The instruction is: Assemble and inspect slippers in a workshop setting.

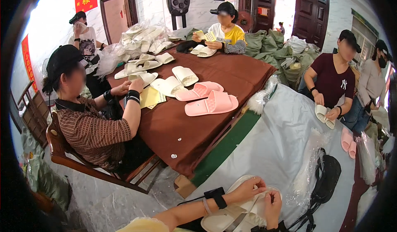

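Several cream slippers [215,222] lie on the pale-covered table at the lower edge, below my hands. My left hand [247,189] reaches over them from the left, with a black band on the wrist. Its fingers are bent and pinched together. Close beside it, my right hand [272,207] comes up from below, thumb and fingers pinched at the edge of another cream slipper [257,213]. The two sets of fingertips are a short way apart. Whatever is between them is too small to make out.
Right of my hands lie clear plastic bags [304,178] and a black bag [328,178] with straps. A brown-covered table [165,124] ahead bears pink slippers [211,104] and cream ones [185,75]. Co-workers sit and stand around; one at right handles a cream slipper [324,115].
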A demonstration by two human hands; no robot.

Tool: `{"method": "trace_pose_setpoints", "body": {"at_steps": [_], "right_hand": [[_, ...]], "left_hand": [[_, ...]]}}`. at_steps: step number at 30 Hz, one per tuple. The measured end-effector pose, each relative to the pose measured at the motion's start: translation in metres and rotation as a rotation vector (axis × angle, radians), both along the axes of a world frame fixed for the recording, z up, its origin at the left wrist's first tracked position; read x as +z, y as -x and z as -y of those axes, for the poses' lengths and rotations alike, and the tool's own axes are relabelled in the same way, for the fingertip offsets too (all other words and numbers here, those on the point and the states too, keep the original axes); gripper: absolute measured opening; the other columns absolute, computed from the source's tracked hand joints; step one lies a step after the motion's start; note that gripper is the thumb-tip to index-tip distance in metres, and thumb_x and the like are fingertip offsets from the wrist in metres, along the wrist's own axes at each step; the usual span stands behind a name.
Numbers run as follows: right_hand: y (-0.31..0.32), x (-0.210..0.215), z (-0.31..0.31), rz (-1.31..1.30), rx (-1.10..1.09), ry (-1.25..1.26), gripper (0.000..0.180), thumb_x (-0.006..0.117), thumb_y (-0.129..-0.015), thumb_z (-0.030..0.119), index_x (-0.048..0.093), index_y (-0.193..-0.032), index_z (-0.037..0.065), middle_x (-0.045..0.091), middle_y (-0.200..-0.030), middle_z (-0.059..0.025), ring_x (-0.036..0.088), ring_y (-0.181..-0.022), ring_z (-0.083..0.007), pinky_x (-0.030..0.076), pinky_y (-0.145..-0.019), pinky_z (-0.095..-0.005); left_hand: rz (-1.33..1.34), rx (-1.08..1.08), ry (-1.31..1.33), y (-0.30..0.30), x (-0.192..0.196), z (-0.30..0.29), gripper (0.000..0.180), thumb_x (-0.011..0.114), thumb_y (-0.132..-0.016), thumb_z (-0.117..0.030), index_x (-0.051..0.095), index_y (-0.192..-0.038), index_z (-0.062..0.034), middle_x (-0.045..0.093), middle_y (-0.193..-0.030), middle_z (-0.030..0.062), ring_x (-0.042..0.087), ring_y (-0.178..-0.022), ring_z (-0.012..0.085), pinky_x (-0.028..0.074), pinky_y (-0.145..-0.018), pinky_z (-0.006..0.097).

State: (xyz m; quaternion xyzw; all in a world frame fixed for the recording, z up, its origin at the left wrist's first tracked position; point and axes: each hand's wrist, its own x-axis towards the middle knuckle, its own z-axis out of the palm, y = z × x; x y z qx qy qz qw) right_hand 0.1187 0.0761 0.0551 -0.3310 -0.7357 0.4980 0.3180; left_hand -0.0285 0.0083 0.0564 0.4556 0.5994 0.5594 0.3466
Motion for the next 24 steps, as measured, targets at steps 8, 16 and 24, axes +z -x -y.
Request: {"method": "trace_pose_setpoints", "body": {"at_steps": [8,16,24], "right_hand": [[0.004,0.004,0.004,0.003,0.011,0.083,0.008,0.054,-0.081,0.008,0.052,-0.083,0.000,0.051,-0.075,-0.0023,0.046,-0.069,-0.0093,0.039,-0.062,-0.0225],[-0.005,0.028,0.005,0.147,0.076,-0.076,0.020,0.050,-0.087,0.016,0.054,-0.096,-0.001,0.057,-0.087,-0.0146,0.054,-0.081,-0.0253,0.043,-0.074,-0.0322],[-0.007,0.018,0.002,0.159,0.078,-0.041,0.021,0.049,-0.088,0.018,0.053,-0.097,-0.002,0.056,-0.090,-0.0145,0.053,-0.084,-0.0249,0.042,-0.077,-0.0325]], "left_hand": [[-0.018,-0.022,-0.006,-0.001,-0.008,-0.001,0.014,0.057,-0.085,-0.017,0.057,-0.087,-0.0027,0.058,-0.079,0.0065,0.054,-0.076,0.0147,0.042,-0.068,0.027],[-0.028,-0.053,-0.013,-0.003,-0.010,-0.003,0.017,0.057,-0.084,-0.017,0.056,-0.087,-0.0011,0.059,-0.080,0.0079,0.054,-0.074,0.0152,0.043,-0.067,0.027],[-0.052,-0.024,-0.030,-0.005,-0.007,-0.001,0.016,0.058,-0.083,-0.016,0.056,-0.085,-0.0001,0.059,-0.076,0.0096,0.054,-0.070,0.0181,0.043,-0.064,0.030]]}}
